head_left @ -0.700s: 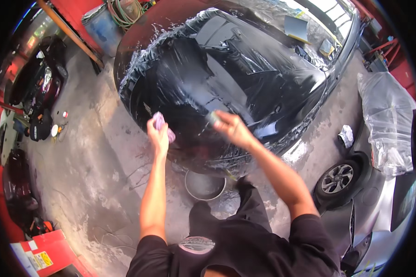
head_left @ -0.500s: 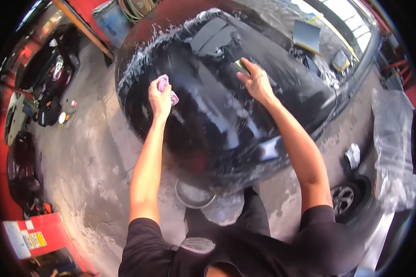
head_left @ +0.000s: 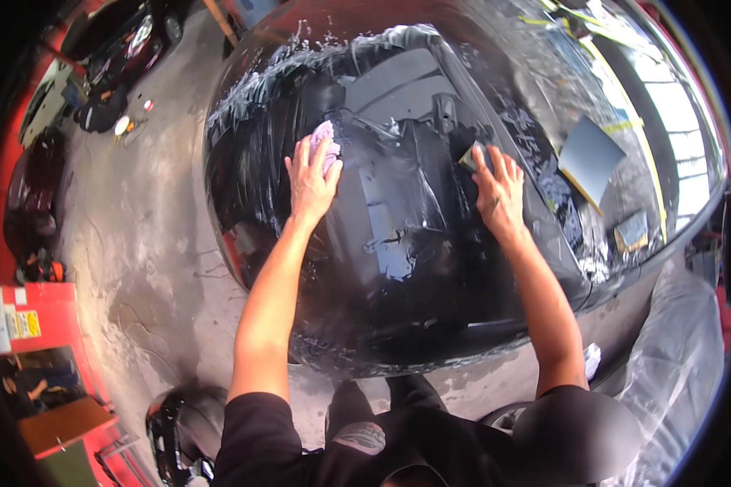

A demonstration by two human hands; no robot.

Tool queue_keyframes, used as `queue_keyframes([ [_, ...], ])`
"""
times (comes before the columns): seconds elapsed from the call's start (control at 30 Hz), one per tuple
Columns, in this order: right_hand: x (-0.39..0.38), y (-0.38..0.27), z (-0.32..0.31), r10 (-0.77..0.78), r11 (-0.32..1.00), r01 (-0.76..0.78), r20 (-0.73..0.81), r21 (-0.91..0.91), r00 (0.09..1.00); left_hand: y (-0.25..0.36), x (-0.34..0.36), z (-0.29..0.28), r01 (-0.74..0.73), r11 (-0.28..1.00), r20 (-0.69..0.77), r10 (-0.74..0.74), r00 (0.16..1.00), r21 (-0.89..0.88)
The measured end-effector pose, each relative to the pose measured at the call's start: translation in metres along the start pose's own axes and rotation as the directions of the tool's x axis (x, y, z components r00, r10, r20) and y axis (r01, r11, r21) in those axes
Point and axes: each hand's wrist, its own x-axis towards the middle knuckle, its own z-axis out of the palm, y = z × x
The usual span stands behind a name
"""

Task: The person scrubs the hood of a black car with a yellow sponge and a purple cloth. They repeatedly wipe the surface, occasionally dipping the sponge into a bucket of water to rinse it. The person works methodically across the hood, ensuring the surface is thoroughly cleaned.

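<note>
Below me spreads a dark, glossy wet car hood (head_left: 414, 268), streaked with whitish suds toward its far left edge. My left hand (head_left: 310, 185) presses a crumpled pink cloth (head_left: 325, 140) down on the hood, its fingers laid over the cloth. Farther right, my right hand (head_left: 502, 195) grips a small flat pad (head_left: 468, 157), yellowish at the edge, against the hood near the windshield side. The fingers hide most of this pad, so its exact kind is unclear.
On the plastic-covered windshield area lie a dark grey sheet (head_left: 591, 162) and a small block (head_left: 631, 233). Plastic sheeting (head_left: 670, 349) drapes something at the right. Dark cars stand at the left, and a red cabinet (head_left: 61, 325) stands lower left.
The view has shifted, showing more of the windshield side. My left hand has gone from pinching the raised cloth to pressing it on the hood. My right hand and pad have moved over the hood.
</note>
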Motion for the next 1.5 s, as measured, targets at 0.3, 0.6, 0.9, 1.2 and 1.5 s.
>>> queue_keyframes([
  [0.3,0.217,0.055,0.106,-0.018,0.996,0.023,0.063,-0.085,0.998,-0.004,0.034,-0.009,-0.02,1.0,0.12,0.02,0.993,0.001],
  [0.6,0.206,0.049,0.104,-0.246,0.968,0.247,0.034,-0.051,0.969,-0.065,0.04,-0.002,0.101,0.995,-0.025,-0.101,0.995,-0.001],
  [0.9,0.133,-0.004,0.072,-0.158,0.984,0.135,0.228,0.113,0.961,-0.124,0.019,-0.045,0.013,0.998,0.064,-0.009,0.998,-0.064],
  [1.2,0.319,0.042,0.165,-0.044,0.949,0.056,0.046,-0.311,0.998,-0.119,0.034,-0.02,0.01,0.992,-0.025,-0.014,1.0,-0.123],
  [1.5,0.144,0.009,0.066,-0.464,0.88,0.44,0.129,0.18,0.876,-0.138,-0.007,-0.033,0.11,0.993,-0.097,-0.105,0.99,0.048],
])
